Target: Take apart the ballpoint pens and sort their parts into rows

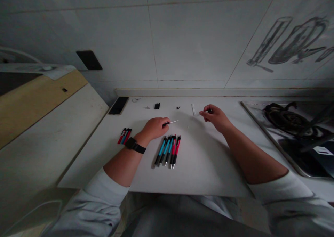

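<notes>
My left hand (156, 127), with a black watch on the wrist, is closed round a thin pen refill (172, 122) whose white tip pokes out to the right. My right hand (215, 116) is farther right on the white counter (208, 160), its fingers pinched on a small dark part (209, 110). Just below my left hand lies a row of several blue and red pens (168, 151) with black grips. A smaller bunch of red and blue pen barrels (124, 136) lies to the left of my wrist.
Along the back of the counter lie a phone (118, 105), a small ring (135, 100), springs (146, 107), black parts (157, 106), another dark bit (177, 107) and white tubes (193, 109). A gas hob (294, 125) is at the right, a wooden board (33, 98) at the left.
</notes>
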`<state>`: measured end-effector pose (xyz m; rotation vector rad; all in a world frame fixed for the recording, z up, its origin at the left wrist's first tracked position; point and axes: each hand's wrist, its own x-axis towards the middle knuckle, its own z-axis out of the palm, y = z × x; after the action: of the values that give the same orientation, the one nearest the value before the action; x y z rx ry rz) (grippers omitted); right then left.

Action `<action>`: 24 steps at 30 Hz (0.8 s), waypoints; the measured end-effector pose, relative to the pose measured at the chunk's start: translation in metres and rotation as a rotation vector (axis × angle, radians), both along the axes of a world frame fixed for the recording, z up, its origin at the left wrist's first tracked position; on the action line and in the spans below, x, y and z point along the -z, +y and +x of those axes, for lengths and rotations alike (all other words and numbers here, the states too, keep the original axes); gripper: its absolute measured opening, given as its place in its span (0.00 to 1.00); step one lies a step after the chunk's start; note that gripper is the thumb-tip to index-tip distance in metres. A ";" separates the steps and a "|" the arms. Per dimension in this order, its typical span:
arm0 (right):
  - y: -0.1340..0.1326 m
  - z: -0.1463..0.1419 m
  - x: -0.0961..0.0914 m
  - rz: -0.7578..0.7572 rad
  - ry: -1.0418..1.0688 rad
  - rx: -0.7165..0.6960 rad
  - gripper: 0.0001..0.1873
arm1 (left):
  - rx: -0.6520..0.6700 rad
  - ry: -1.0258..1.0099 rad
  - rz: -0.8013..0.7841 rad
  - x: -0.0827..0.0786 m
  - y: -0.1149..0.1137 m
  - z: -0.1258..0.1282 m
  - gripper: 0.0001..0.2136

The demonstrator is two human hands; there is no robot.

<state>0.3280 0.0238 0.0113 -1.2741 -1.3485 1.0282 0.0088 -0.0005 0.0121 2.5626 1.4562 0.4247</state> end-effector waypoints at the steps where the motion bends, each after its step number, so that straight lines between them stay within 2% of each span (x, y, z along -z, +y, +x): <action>1: 0.002 0.001 0.000 0.005 0.074 0.016 0.24 | -0.003 0.004 -0.005 0.000 0.000 0.000 0.14; 5: 0.004 0.003 -0.001 0.039 0.214 0.075 0.25 | -0.017 0.029 -0.009 0.001 0.000 0.001 0.14; 9: 0.003 -0.005 -0.005 0.106 0.148 0.078 0.22 | -0.043 0.072 0.009 0.002 0.000 0.004 0.13; 12: 0.004 -0.024 -0.011 0.130 0.056 -0.016 0.23 | -0.050 0.102 0.015 0.003 -0.002 0.007 0.12; 17: 0.016 -0.089 -0.037 0.166 -0.074 -0.284 0.22 | -0.056 0.123 -0.001 0.003 -0.005 0.009 0.13; 21: 0.030 -0.163 -0.062 0.249 -0.230 -0.524 0.15 | -0.070 0.136 -0.034 0.004 -0.003 0.010 0.15; 24: 0.037 -0.223 -0.070 0.242 -0.322 -0.683 0.08 | -0.066 0.114 -0.074 0.006 0.000 0.011 0.16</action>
<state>0.1053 0.0605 0.0817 -0.8229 -2.1738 1.0831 0.0198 0.0000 0.0064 2.5235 1.5672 0.2324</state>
